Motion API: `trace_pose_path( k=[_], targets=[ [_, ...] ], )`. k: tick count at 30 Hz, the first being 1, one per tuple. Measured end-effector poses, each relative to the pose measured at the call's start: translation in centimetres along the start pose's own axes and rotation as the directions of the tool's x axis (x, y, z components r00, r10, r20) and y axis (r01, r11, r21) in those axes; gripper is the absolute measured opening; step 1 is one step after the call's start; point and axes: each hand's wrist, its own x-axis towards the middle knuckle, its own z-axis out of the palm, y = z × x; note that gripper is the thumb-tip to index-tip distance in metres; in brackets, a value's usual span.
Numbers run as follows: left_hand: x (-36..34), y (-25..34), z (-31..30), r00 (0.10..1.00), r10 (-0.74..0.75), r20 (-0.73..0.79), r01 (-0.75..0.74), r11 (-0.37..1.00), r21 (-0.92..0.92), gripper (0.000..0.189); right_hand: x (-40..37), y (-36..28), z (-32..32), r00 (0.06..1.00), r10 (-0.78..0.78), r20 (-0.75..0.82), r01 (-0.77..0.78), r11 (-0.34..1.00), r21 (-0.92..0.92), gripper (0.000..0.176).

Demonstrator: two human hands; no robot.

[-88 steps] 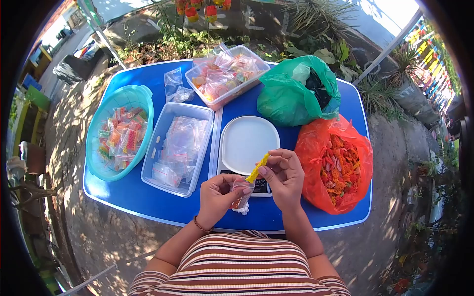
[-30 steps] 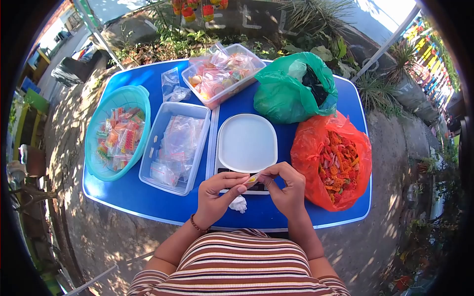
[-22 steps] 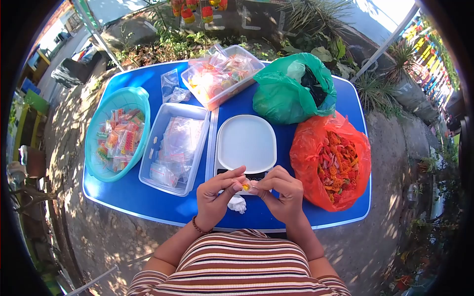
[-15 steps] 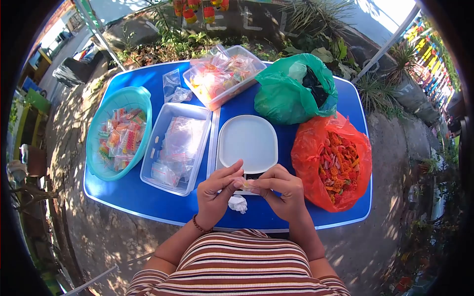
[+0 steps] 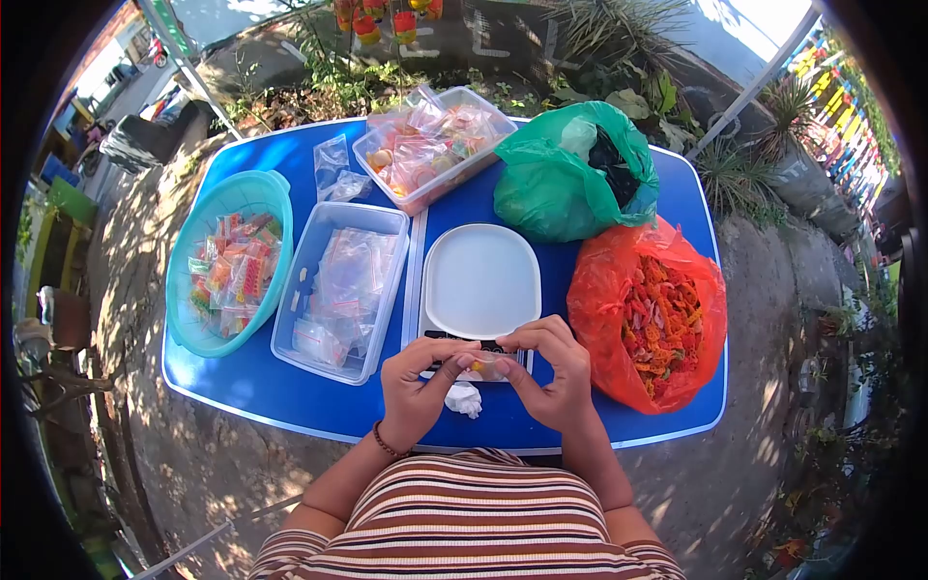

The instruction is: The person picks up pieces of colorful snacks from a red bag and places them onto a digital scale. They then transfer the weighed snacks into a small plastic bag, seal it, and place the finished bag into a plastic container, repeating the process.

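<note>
Both of my hands meet over the front edge of a white kitchen scale (image 5: 482,280). Between them is a small clear plastic bag (image 5: 489,367) with a bit of yellow and orange inside. My left hand (image 5: 416,383) pinches the bag's left end between thumb and forefinger. At the other end, the thumb and fingers of my right hand (image 5: 553,375) grip it. The scale's platform is bare, and my fingers partly cover its front panel. Just below the bag lies a crumpled white tissue (image 5: 464,399).
On the blue table (image 5: 387,406), a turquoise basket (image 5: 180,307) of filled packets and a clear tub (image 5: 280,327) of empty bags stand left. Behind is another tub (image 5: 454,181) of packets. A green bag (image 5: 546,188) and a red bag (image 5: 601,309) of orange-red pieces stand right.
My fingers have shifted on the small bag, and more of it shows between my hands. My right thumb now points up along its right end. The view has moved slightly.
</note>
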Motion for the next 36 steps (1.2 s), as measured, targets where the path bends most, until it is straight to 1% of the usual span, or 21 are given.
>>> trace_pose_path(
  k=[2,3,4,5,8,9,11,15,17,20,24,26,27,29,30,32,35,36],
  targets=[
    [0.3,0.2,0.0,0.998,0.059,0.02,-0.06,0.994,0.086,0.011,-0.4,0.7,0.0,0.999,-0.033,0.041,0.034,0.998,-0.043,0.01],
    [0.5,0.3,-0.2,0.983,0.176,0.046,-0.182,0.955,0.234,0.009,-0.6,1.1,0.0,0.997,-0.05,0.062,0.054,0.996,-0.064,0.01],
    [0.9,0.3,-0.6,0.954,0.286,0.09,-0.298,0.879,0.372,0.006,-0.7,1.3,0.2,0.996,-0.064,0.064,0.069,0.994,-0.079,0.011],
    [1.1,0.4,-0.8,0.912,0.382,0.148,-0.403,0.769,0.496,0.005,-0.8,1.5,0.3,0.995,-0.078,0.067,0.084,0.992,-0.093,0.012],
    [1.2,0.9,-0.5,0.905,0.384,0.186,-0.419,0.722,0.551,0.005,-0.6,1.0,0.5,0.986,-0.133,0.1,0.146,0.98,-0.135,0.014],
    [1.2,0.8,-0.5,0.906,0.377,0.194,-0.419,0.727,0.544,0.006,-0.6,0.8,0.5,0.981,-0.153,0.116,0.17,0.974,-0.148,0.014],
    [0.9,0.7,-0.4,0.906,0.365,0.212,-0.421,0.738,0.527,0.006,-0.6,0.9,0.5,0.981,-0.152,0.123,0.171,0.973,-0.158,0.015],
    [0.7,0.2,0.0,0.936,0.315,0.159,-0.352,0.851,0.389,0.01,-0.8,1.3,0.6,0.987,-0.136,0.087,0.148,0.979,-0.141,0.016],
    [0.7,0.3,0.0,0.952,0.279,0.129,-0.307,0.889,0.34,0.01,-0.7,1.1,0.4,0.983,-0.152,0.099,0.167,0.972,-0.164,0.017],
    [0.6,0.4,-0.2,0.933,0.305,0.189,-0.356,0.857,0.373,0.009,-0.6,0.8,0.6,0.977,-0.182,0.115,0.202,0.961,-0.19,0.017],
    [0.5,0.4,-0.1,0.923,0.342,0.177,-0.385,0.821,0.422,0.008,-0.6,0.8,1.0,0.977,-0.189,0.104,0.206,0.959,-0.193,0.016],
    [0.7,0.5,-0.3,0.914,0.379,0.143,-0.4,0.791,0.462,0.006,-0.5,1.0,0.5,0.973,-0.211,0.09,0.227,0.944,-0.241,0.015],
    [0.8,0.7,-0.4,0.911,0.379,0.162,-0.409,0.783,0.468,0.007,-0.5,1.1,0.2,0.971,-0.223,0.083,0.237,0.935,-0.265,0.014],
    [0.8,1.0,-0.6,0.905,0.376,0.199,-0.424,0.768,0.479,0.008,-1.0,1.6,-0.3,0.979,-0.182,0.093,0.2,0.946,-0.257,0.014],
    [0.7,0.9,-0.6,0.911,0.359,0.204,-0.413,0.784,0.464,0.009,-1.3,1.7,-0.3,0.982,-0.161,0.1,0.181,0.95,-0.252,0.014],
    [0.8,0.8,-0.5,0.92,0.329,0.216,-0.392,0.812,0.432,0.011,-1.3,1.6,-0.4,0.98,-0.171,0.103,0.191,0.953,-0.237,0.013],
    [0.7,0.7,-0.4,0.917,0.347,0.195,-0.398,0.817,0.417,0.009,-0.8,0.6,-0.3,0.981,-0.174,0.086,0.189,0.956,-0.223,0.012],
    [0.8,0.7,-0.3,0.916,0.341,0.213,-0.401,0.813,0.422,0.009,-0.7,0.2,-0.2,0.982,-0.172,0.079,0.185,0.958,-0.22,0.012]
  ],
)
